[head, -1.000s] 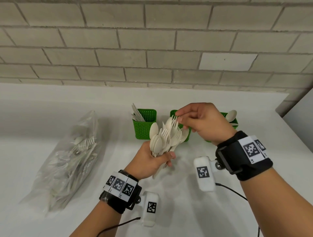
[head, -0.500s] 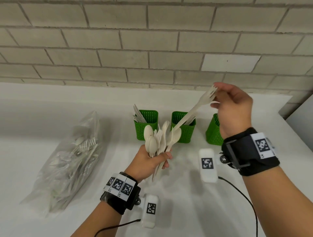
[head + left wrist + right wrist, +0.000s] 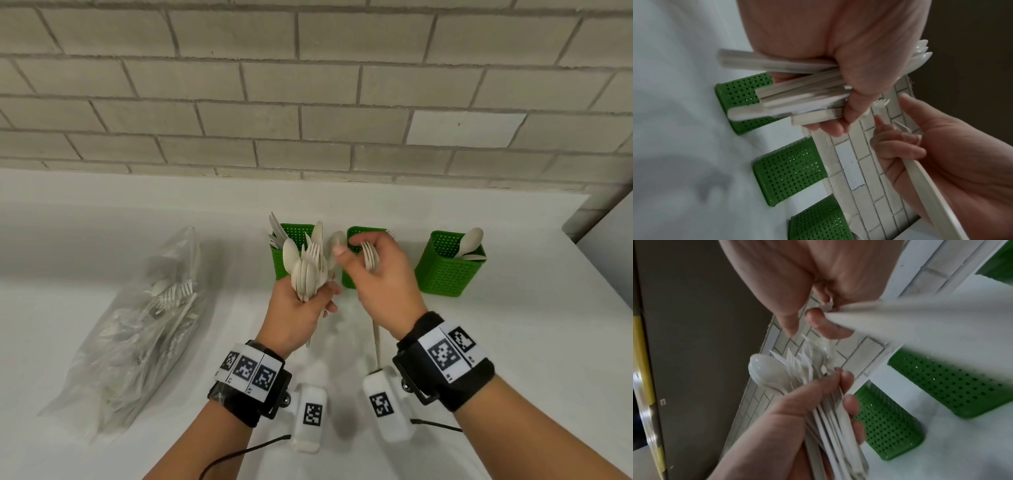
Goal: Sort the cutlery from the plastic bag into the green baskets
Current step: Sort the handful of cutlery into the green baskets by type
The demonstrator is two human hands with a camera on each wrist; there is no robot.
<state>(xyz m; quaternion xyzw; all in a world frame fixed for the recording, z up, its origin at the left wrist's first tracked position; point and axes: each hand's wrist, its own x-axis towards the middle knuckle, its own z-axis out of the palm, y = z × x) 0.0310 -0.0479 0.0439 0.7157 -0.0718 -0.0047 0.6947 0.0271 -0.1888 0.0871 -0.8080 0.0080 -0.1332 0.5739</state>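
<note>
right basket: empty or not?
Not empty: spoons stick up out of the right basket.

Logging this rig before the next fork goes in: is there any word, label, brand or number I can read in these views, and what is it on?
No readable words, brands or numbers.
Left wristband: black-and-white square marker codes; tiny characters beneath, too small to read.
Right wristband: the same, unreadable.
Two white wrist cameras: one marker code each, no text.
Green baskets, cutlery bundle, plastic bag: no print seen.
</note>
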